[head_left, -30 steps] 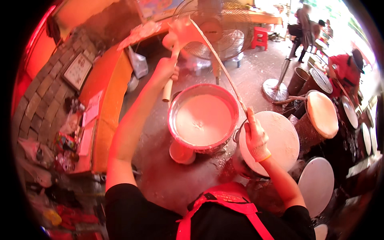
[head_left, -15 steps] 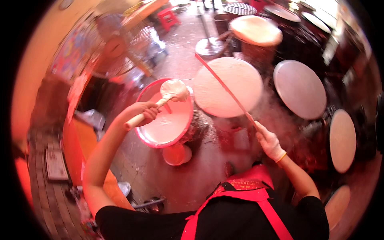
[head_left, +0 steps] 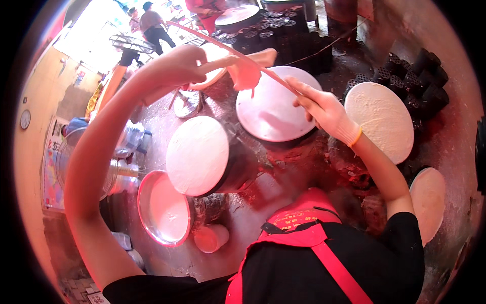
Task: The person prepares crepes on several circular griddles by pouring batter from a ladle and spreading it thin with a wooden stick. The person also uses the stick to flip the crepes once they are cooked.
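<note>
My left hand (head_left: 174,71) is raised at upper left, closed around a ladle. Its batter-coated head (head_left: 245,72) is tilted over a round grey griddle (head_left: 273,124), and a thin drip hangs below it. In my right hand (head_left: 326,111), which wears a light glove, is a long thin wooden stick (head_left: 217,41) that slants up to the left, passing over the ladle head in view. To the left stands a griddle covered with a pale batter layer (head_left: 197,156). A red-rimmed basin of white batter (head_left: 169,210) sits at lower left.
Right of me is another batter-covered griddle (head_left: 379,121), with a further round plate (head_left: 428,202) nearer. Black honeycomb briquettes (head_left: 433,96) are stacked behind it. A small red bucket (head_left: 211,238) stands beside the basin. People (head_left: 154,28) are in the far background.
The view has swung toward the right. My left hand has carried the ladle from above the batter basin to over the grey griddle. The stick is still in my right hand.
</note>
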Available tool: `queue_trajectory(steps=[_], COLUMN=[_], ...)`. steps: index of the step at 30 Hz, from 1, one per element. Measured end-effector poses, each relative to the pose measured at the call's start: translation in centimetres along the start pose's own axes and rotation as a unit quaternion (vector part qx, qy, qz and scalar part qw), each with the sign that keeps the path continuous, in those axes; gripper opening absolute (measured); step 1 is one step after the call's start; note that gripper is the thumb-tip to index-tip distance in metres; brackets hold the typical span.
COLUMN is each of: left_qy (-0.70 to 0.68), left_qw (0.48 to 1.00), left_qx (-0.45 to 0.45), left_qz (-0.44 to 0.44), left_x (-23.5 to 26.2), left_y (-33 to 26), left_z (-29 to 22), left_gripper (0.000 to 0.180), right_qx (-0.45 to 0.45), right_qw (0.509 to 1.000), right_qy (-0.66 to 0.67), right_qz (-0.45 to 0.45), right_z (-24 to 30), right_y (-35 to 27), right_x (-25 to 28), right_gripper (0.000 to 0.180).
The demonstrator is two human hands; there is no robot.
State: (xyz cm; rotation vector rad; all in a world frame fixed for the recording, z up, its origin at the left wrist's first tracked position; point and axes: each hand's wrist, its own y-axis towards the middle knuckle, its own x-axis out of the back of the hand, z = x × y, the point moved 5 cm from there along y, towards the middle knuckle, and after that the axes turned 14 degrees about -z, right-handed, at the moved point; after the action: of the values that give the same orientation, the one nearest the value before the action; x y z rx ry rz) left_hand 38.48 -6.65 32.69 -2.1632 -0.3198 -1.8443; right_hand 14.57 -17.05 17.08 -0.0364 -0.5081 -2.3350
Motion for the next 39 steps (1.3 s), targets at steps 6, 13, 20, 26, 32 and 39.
queue_trajectory(steps=[6, 13, 20, 26, 32, 39], left_qy=[0.014, -0.322, -0.650, -0.937, -0.837, -0.728], left_qw=[0.993, 0.929, 0.666, 0.319, 0.531, 0.548], left_qx=[-0.068, 0.137, 0.269, 0.111, 0.076, 0.383], left_qz=[-0.094, -0.123, -0.248, -0.090, -0.107, -0.152], left_x=[-8.1, -25.4, -33.6, -21.7, -13.6, -28.8], left_y=[8.9, 12.1, 12.8, 14.2, 6.6, -9.5], left_z=[-7.6, -4.3, -7.0, -5.8, -0.9, 2.2], left_gripper=[0.028, 0.039, 0.031, 0.035, 0.031, 0.025], right_qx=[-0.256, -0.402, -0.188, -0.428, -0.396, -0.406], right_qw=[0.964, 0.876, 0.937, 0.817, 0.751, 0.765], right_qy=[0.049, 0.196, -0.136, 0.274, 0.382, 0.314], right_qz=[-0.046, -0.183, -0.260, -0.272, -0.365, -0.390], right_z=[-9.4, -20.3, -25.2, -25.2, -24.3, -24.7], right_y=[0.6, -11.0, -11.1, -4.0, -10.4, -2.0], right_x=[6.4, 6.0, 2.9, -1.2, -3.2, -9.1], right_gripper=[0.041, 0.042, 0.044, 0.042, 0.041, 0.039])
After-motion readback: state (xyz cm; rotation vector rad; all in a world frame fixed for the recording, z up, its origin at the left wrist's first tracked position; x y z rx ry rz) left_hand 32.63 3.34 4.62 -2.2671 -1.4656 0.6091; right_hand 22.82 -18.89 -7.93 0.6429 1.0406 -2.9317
